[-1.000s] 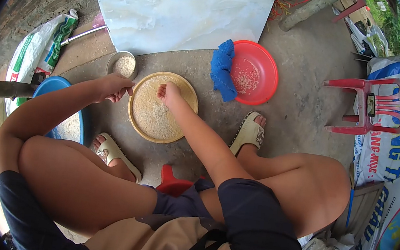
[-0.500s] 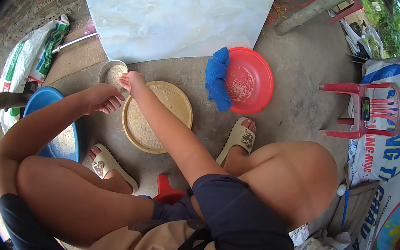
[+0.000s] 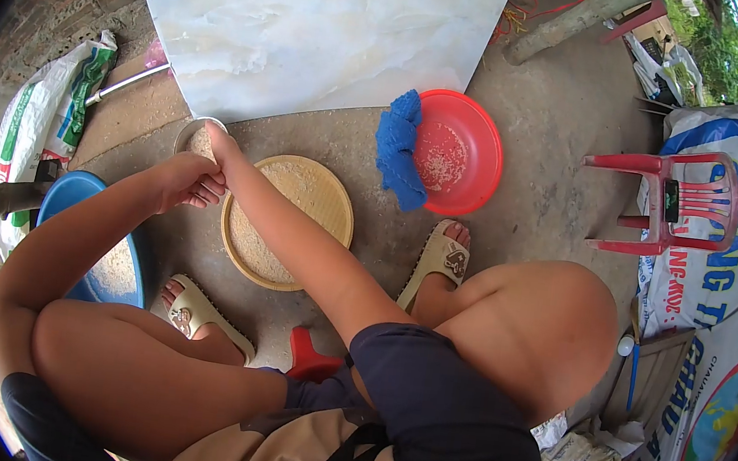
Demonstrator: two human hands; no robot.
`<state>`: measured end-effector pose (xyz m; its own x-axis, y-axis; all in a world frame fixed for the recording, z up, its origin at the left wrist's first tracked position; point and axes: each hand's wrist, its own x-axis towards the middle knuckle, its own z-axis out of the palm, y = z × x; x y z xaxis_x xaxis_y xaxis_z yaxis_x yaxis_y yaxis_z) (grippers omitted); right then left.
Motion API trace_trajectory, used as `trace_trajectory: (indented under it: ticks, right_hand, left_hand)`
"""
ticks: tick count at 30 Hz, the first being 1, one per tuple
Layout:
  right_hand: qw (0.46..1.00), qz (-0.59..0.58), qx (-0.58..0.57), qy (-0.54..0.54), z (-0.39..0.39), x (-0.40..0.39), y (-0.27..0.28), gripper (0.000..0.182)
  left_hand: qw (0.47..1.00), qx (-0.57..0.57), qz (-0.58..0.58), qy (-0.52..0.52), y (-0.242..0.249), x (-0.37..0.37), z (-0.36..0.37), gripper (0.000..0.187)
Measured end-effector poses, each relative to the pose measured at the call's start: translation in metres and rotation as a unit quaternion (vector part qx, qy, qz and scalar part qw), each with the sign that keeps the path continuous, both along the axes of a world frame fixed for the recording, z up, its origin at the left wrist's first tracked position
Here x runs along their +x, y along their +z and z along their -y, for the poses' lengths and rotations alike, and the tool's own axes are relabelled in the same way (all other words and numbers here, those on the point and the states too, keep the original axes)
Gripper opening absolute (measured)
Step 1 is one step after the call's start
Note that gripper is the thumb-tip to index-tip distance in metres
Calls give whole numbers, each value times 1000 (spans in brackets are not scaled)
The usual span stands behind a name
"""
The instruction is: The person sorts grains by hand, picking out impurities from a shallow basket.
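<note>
A metal bowl (image 3: 187, 133) holding pale grain stands at the corner of the marbled board. My right hand (image 3: 224, 148) is at the bowl's right side, closed on its rim, with part of its fingers hidden. Just below, my left hand (image 3: 185, 182) has loosely bent fingers apart, close by the right wrist, with nothing visible in them. Under my right forearm lies a round woven tray (image 3: 323, 193) covered partly with pale grain. To the left, beneath my left forearm, a blue basin (image 3: 73, 188) contains more of it.
A red basin (image 3: 484, 166) with scattered grains has a blue cloth (image 3: 401, 152) over its edge. The marbled board (image 3: 319, 34) spans the far side. A red plastic chair (image 3: 672, 206) and large printed sacks (image 3: 714, 315) are on the right. My sandalled feet flank the tray.
My right hand has moved from beside the bowl onto its rim, closing its fingers. My left hand stays nearly in place, now closer to the right wrist. The view shifts slightly.
</note>
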<state>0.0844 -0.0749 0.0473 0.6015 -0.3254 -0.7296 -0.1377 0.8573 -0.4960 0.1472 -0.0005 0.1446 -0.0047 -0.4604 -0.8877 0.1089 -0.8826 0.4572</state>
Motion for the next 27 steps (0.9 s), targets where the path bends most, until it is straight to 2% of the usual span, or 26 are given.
trace_trajectory:
  ticks: [2,6,8,9,11,12,13,14,15,16,18,20,22,25,27]
  right_hand:
    - [996,42,39,64,3,-2,6,68]
    - [993,73,44,81,8,-7,-3,65]
    - [996,62,-60,-7,7,-6,-16,54]
    - [996,61,-60,-7,7,-12,-17,54]
    - [983,121,-112,-86,11,-30,-16,36]
    - [982,122,-114,-86,12,-37,-14,36]
    - [980,49,-142,-134,12,-45,-15,31]
    - [969,-23,-167,-181,9,-52,-16,26]
    - [962,-30,-194,-192,8,-59,-29,24]
    - [953,-35,-220,-203,7,-68,-41,22]
    - [949,-53,-243,-194,6,-83,-65,21]
    - [918,-112,-342,-165,5,-95,-94,22]
    - [928,-96,-314,-177,-5,-109,-59,23]
    - [941,-89,-307,-108,-11,-116,-24,23]
    - [937,-51,-342,-52,-13,-123,-2,22]
  left_hand:
    - [1000,-4,18,8,4,-6,3,25]
    - [997,-47,40,-37,20,-20,7,24]
    - [979,-63,123,-148,35,-32,12,25]
    - [979,-63,123,-149,43,-40,14,25]
    - [949,-179,128,-225,64,-61,15,32]
    - [930,-199,100,-294,91,-78,18,38]
    - [904,-217,71,-360,124,-98,21,44]
    - [894,-217,7,-392,150,-115,22,53]
    - [880,-207,-61,-422,180,-132,24,59]
    - [871,-228,-110,-420,203,-149,21,61]
    - [877,-236,-216,-359,235,-181,10,54]
    - [858,-290,-228,-359,258,-208,-3,55]
    - [862,-306,-203,-350,265,-199,-28,54]
    - [868,-347,-139,-327,275,-198,-70,51]
    - [859,-376,-106,-331,282,-205,-89,49]
